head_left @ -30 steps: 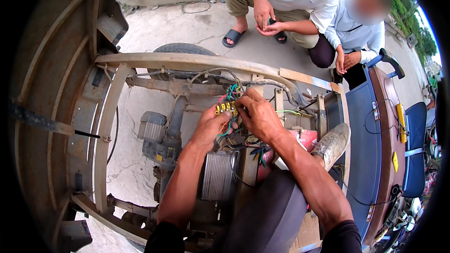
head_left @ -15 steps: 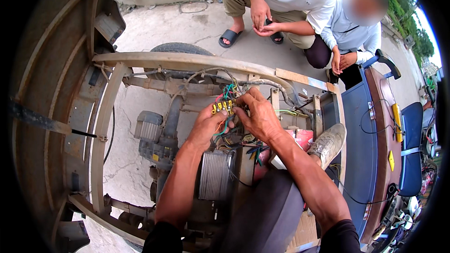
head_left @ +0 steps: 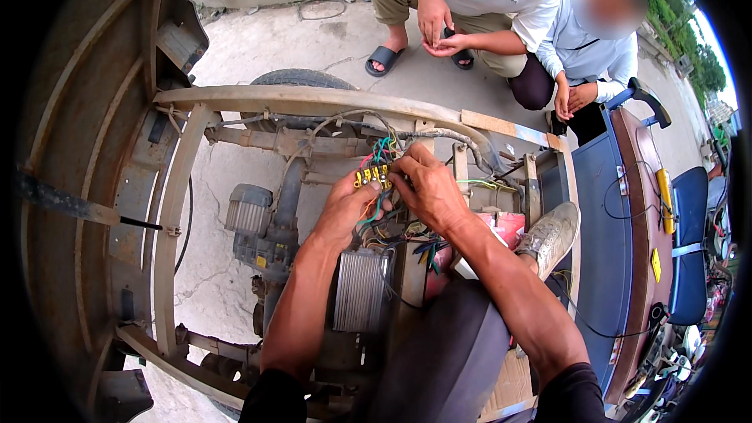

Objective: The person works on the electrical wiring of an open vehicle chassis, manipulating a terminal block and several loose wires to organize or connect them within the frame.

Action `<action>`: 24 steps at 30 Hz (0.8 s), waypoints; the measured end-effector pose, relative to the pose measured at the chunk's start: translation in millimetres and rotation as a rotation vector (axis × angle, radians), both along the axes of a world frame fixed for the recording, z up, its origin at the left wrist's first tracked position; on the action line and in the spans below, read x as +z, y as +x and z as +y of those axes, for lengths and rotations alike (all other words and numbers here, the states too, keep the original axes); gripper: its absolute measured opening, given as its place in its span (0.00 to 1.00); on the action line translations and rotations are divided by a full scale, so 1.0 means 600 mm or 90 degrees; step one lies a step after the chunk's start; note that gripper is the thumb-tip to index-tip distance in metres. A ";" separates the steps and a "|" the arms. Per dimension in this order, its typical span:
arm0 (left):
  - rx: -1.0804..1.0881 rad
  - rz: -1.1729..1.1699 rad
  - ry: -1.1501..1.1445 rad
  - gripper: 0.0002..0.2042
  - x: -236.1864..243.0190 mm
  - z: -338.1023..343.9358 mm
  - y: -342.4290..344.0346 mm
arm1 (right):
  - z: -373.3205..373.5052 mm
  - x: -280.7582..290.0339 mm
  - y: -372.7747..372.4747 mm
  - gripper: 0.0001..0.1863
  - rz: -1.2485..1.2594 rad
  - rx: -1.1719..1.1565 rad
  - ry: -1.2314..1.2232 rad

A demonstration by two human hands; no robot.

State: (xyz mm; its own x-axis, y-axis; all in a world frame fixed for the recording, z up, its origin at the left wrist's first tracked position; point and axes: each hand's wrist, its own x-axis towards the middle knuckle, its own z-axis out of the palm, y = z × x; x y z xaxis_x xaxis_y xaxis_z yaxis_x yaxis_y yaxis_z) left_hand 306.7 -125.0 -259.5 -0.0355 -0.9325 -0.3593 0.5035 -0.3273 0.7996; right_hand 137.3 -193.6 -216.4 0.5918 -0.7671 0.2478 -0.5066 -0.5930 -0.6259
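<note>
My left hand [head_left: 345, 207] is closed on a small yellow terminal block [head_left: 365, 177] that has metal screws on it. Green, red and other thin wires [head_left: 382, 146] run from it among the frame members. My right hand [head_left: 429, 192] has its fingers bent and pressed at the block's right end; what is between the fingertips is too small to make out. Below my hands lie a finned metal housing [head_left: 359, 291] and bundled loose connectors [head_left: 431, 254].
The rusty metal frame [head_left: 305, 98] surrounds a motor [head_left: 249, 211], with a raised panel [head_left: 86, 149] at left. Two people [head_left: 470, 0] [head_left: 587, 70] squat beyond it. A blue board [head_left: 595, 243], yellow tool [head_left: 666, 200] and chair [head_left: 689, 247] stand at right.
The view has shifted slightly, so the scene sits a little further left and up. My hands stay at the terminal block, with small movements of the right fingers.
</note>
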 end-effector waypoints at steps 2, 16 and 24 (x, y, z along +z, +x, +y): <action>0.002 0.001 0.001 0.13 -0.002 -0.001 -0.002 | 0.001 -0.001 -0.001 0.07 -0.021 0.018 -0.006; -0.003 0.012 -0.017 0.12 -0.004 0.005 0.024 | 0.003 -0.004 0.017 0.07 -0.038 0.044 -0.033; 0.067 -0.014 0.053 0.17 -0.046 0.010 0.042 | 0.001 0.085 -0.006 0.08 -0.084 -0.180 -0.122</action>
State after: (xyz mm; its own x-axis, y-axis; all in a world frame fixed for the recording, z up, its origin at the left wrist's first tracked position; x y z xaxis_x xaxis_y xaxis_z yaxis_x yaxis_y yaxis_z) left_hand 332.0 -118.8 -287.3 0.0691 -0.8978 -0.4350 0.5207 -0.3395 0.7833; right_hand 133.7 -193.3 -165.6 0.3156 -0.8279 0.4636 -0.5896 -0.5539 -0.5879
